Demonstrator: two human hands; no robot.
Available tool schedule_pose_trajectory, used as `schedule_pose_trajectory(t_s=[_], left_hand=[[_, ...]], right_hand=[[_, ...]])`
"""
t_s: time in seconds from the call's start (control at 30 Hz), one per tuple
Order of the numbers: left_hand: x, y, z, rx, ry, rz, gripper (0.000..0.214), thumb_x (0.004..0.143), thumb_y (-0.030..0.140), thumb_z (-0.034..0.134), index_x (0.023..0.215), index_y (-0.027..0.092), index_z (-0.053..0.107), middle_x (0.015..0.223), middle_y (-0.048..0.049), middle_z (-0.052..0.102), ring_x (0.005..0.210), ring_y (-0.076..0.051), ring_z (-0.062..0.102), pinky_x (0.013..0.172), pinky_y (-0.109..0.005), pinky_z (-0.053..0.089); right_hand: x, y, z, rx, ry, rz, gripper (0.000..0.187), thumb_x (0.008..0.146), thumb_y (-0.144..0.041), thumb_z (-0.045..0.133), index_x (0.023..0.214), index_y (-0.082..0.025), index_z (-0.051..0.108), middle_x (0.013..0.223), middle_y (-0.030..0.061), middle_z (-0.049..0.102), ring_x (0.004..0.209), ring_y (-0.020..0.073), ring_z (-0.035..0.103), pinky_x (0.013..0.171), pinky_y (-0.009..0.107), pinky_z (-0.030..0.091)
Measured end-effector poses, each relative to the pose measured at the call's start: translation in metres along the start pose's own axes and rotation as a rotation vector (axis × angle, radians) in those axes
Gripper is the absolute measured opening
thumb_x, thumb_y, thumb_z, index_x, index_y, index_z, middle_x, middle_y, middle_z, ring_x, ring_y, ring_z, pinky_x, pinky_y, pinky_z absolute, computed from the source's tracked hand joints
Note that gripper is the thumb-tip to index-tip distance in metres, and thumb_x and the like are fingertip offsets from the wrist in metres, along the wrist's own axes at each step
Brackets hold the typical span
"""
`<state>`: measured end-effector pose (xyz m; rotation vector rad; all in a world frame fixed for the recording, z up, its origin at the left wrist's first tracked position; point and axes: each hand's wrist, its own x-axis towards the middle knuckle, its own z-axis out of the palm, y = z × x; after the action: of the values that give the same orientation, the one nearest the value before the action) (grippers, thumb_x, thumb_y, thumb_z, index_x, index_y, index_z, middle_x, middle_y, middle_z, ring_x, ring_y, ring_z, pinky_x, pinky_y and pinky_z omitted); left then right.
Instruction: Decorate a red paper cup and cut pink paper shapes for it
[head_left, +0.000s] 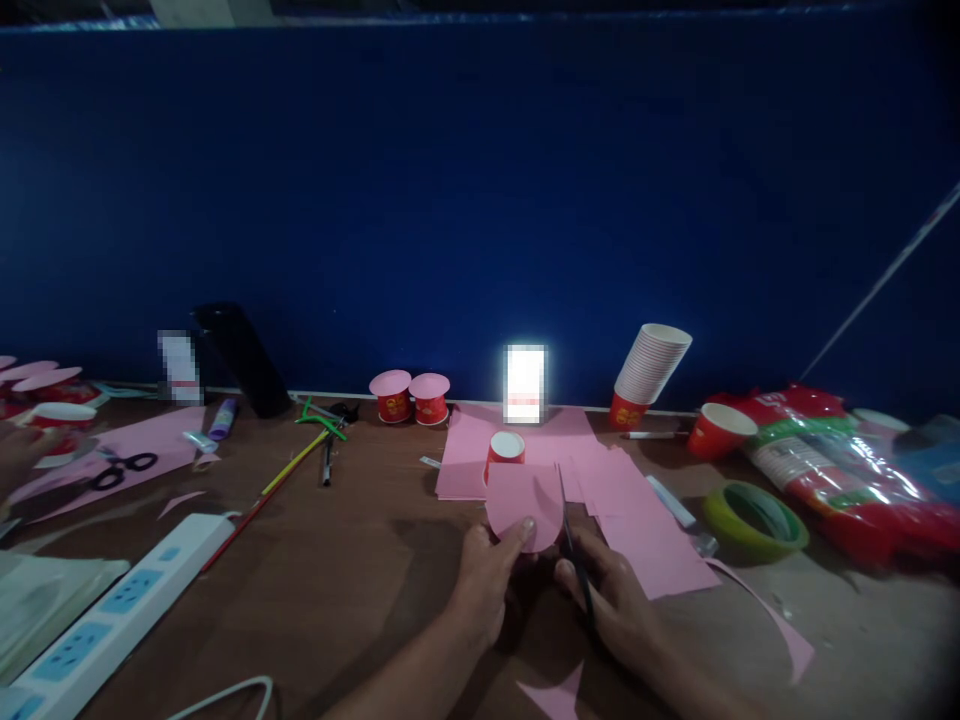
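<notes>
My left hand (pixel 491 575) pinches a piece of pink paper (pixel 523 500), thumb on top; its lower edge is cut round. In my right hand (pixel 607 585) is a pair of black-handled scissors (pixel 576 565), its blades pointing away from me along the paper's right edge. Just behind the held piece stands a red paper cup (pixel 506 447) with a white inside, partly hidden by it. Pink sheets (pixel 465 455) lie under and around the cup. A pink offcut (pixel 556 695) lies on the table nearer to me.
Two red cups with pink discs (pixel 411 397) stand at the back. To the right are a leaning cup stack (pixel 651 365), a tape roll (pixel 756 522) and a red plastic package (pixel 825 460). At left lie a white power strip (pixel 120 610), other scissors (pixel 124 472) and another person's hand (pixel 21 455).
</notes>
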<state>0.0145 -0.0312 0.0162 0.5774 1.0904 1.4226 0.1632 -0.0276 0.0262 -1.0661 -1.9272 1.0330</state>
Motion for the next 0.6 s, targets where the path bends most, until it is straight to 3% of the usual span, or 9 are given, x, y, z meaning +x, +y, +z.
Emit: schedule_pose_trajectory(t_s=[0.6], left_hand=[[0.0008,-0.0009,-0.0006,-0.029,-0.002,-0.017,0.04,0.061,0.036,0.074,0.089,0.008,0.065,0.078,-0.0116,0.07,0.066,-0.019,0.064,0.06,-0.028,0.048]], right_hand=[[-0.0006,0.0011,-0.0006,0.015,0.021,0.012,0.016,0.087,-0.032,0.048,0.08,-0.019,0.054,0.066,-0.0017,0.052,0.06,0.0129,0.048,0.053,0.02,0.039]])
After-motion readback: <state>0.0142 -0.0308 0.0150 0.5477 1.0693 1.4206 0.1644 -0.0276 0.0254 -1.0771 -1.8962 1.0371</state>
